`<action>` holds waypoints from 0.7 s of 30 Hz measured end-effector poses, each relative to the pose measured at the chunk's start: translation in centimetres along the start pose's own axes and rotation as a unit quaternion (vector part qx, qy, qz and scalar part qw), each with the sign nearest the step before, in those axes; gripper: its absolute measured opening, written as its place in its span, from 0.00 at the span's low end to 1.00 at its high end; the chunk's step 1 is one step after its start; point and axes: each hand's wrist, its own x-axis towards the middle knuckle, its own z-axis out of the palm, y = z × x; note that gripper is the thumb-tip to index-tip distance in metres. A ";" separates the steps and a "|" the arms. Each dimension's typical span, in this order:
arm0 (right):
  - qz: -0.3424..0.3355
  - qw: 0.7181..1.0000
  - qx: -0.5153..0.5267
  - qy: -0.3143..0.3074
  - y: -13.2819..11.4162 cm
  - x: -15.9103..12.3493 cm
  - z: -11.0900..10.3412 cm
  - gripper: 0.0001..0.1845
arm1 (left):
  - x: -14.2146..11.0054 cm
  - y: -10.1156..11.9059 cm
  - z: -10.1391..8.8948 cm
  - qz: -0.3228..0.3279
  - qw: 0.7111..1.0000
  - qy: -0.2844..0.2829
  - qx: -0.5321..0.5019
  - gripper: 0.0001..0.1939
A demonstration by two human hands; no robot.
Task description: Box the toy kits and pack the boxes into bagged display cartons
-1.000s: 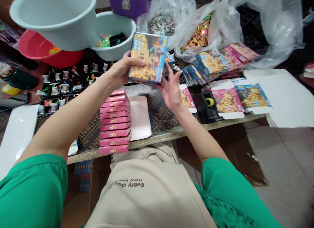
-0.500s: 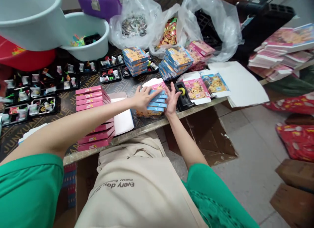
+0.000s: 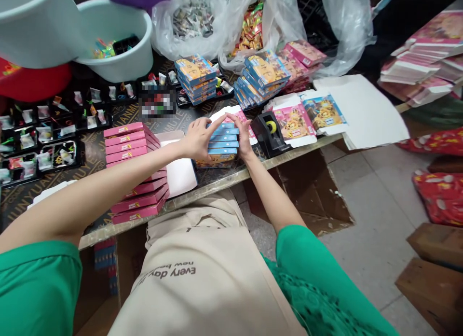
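Spread fingers on the left hand (image 3: 197,139) cup one side of a stepped stack of flat blue cardboard boxes (image 3: 223,138) near the dark table's (image 3: 217,184) front edge, orange artwork facing us; the right hand (image 3: 244,137), also spread, frames the other! Beyond, black plastic trays (image 3: 80,155) carry little packets (image 3: 44,161), a round pale-blue plastic tub (image 3: 115,69) holds bright bits (image 3: 103,49), and clear plastic bags (image 3: 161,34) cradle silvery pieces (image 3: 193,18) and red-gold ones.

Left grip (image 3: 198,139) close beside right grip (image 3: 244,138)
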 end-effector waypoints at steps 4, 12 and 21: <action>0.030 0.998 0.045 -0.008 0.2 -0.2 0.3 0.53 | -0.7 0.1 0.6 -0.004 1.000 0.000 0.015 0.71; 0.067 0.998 0.005 0.004 -0.3 -0.9 1.7 0.61 | -0.4 0.7 0.1 -0.047 0.999 -0.010 -0.009 0.71; -0.164 0.933 -0.274 -0.166 -6.2 -5.2 3.3 0.74 | -4.0 -0.5 -6.4 0.009 0.989 0.036 -0.141 0.76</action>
